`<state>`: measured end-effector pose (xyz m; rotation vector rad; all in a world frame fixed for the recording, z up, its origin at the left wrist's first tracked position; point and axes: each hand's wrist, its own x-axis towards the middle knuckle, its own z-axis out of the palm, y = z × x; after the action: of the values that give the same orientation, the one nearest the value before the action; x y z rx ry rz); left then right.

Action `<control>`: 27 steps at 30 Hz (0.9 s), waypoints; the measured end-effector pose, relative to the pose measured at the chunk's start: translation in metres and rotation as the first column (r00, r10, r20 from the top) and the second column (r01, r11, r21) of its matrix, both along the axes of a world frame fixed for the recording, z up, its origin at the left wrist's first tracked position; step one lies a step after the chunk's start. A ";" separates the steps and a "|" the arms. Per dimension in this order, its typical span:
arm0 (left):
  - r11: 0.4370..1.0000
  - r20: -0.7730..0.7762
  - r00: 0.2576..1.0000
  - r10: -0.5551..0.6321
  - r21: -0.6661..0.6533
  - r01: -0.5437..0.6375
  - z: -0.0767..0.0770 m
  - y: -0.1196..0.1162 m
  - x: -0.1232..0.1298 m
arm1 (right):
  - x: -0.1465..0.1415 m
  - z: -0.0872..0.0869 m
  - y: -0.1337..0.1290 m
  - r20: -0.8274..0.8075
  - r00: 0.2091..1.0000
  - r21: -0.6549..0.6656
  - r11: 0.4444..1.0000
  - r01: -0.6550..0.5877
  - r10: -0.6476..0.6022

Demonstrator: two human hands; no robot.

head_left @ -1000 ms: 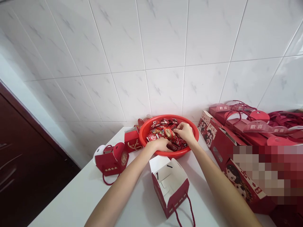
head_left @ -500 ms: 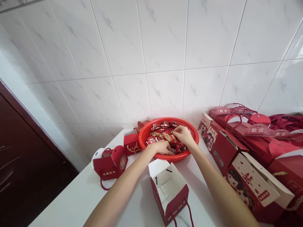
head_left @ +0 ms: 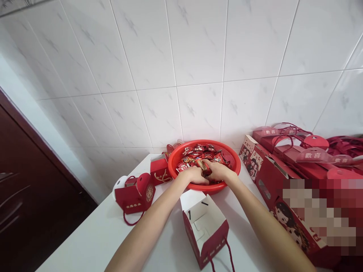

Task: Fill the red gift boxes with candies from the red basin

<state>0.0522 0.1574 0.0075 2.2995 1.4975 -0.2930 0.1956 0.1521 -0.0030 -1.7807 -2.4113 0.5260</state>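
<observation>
A red plastic basket [head_left: 238, 166] holds many small wrapped packets [head_left: 198, 151], mostly red. Both my hands reach into it. My left hand [head_left: 196, 175] is down among the packets at the front; its fingertips are partly hidden. Just right of it, my right hand [head_left: 217, 170] has its fingers closed on a gold and red packet [head_left: 202, 165], close to my left hand's fingers. In front of the basket, between my forearms, stands an open red box [head_left: 205, 245] with a white interior and a dark red cord; its inside shows no packets.
Two closed red boxes, one with a cord handle [head_left: 134, 198] and one with a gold cord [head_left: 160, 170], stand left of the basket. Along the right side are several red gift boxes [head_left: 266, 173], partly pixelated. A white tiled wall [head_left: 198, 113] rises behind the white table [head_left: 96, 230].
My right hand has moved down and left within the basket, toward my left hand. The view has shifted slightly.
</observation>
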 end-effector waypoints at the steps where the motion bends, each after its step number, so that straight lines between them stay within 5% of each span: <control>1: 1.000 0.019 1.000 0.010 0.015 -0.010 0.000 0.000 -0.001 | 0.000 0.000 0.000 0.002 1.000 -0.003 1.000 -0.030 0.030; 7: 0.994 0.077 0.997 -0.023 -0.106 0.031 0.001 0.001 -0.005 | 0.001 0.000 0.003 -0.010 0.995 -0.029 0.995 -0.097 0.097; 14: 0.984 0.117 0.993 -0.016 -0.172 0.036 0.000 0.004 -0.007 | 0.000 -0.003 0.005 -0.085 0.996 0.107 0.994 -0.030 0.039; 18: 0.993 0.159 0.985 -0.059 -0.092 0.074 -0.003 0.005 -0.008 | -0.001 0.001 0.003 -0.223 0.970 0.236 0.960 0.147 -0.094; 22: 0.995 0.227 0.970 -0.087 -0.029 0.097 -0.006 0.005 -0.008 | 0.002 0.005 0.003 -0.401 0.878 0.320 0.858 0.402 -0.262; 27: 0.997 0.314 0.946 -0.076 0.002 0.079 -0.009 0.008 -0.011 | 0.008 0.001 0.007 -0.443 0.846 0.373 0.798 0.474 -0.296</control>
<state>0.0416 0.1651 -0.0019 2.2708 1.2452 0.0461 0.2032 0.1595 -0.0021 -1.7035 -1.6633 0.1725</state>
